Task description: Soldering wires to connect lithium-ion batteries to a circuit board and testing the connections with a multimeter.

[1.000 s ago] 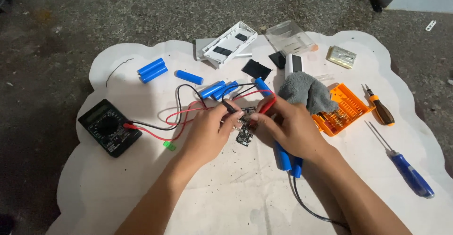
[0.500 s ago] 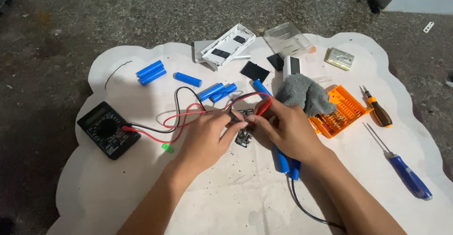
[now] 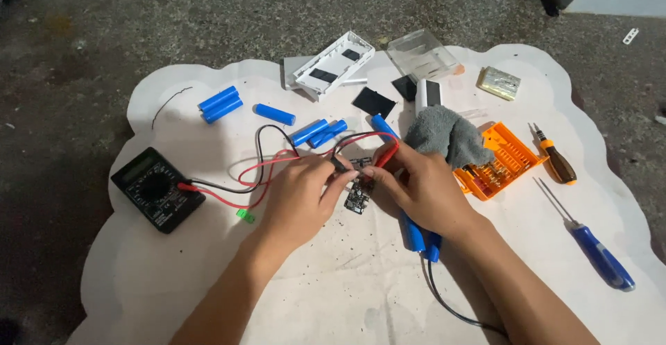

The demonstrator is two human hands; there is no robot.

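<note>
We see a white scalloped sheet (image 3: 173, 296) spread over a dark speckled floor (image 3: 104, 33). On its left edge lies a black multimeter (image 3: 157, 188), its red and black leads (image 3: 263, 168) looping toward the centre. To the right sit an orange bit tray (image 3: 510, 154), partly under a grey cloth (image 3: 447, 135), and a blue-handled screwdriver (image 3: 600, 255). At the far edge rests an open white casing (image 3: 333, 64). Several blue cylindrical cells (image 3: 220, 104) lie scattered at the far left. At the centre, our left hand (image 3: 302, 196) pinches the black probe (image 3: 341, 165) between thumb and forefinger; our right hand (image 3: 423, 189) closes its fingers on the red probe (image 3: 387, 154). Both tips meet over a small dark circuit board (image 3: 357, 194), which lies on the sheet between the hands.
</note>
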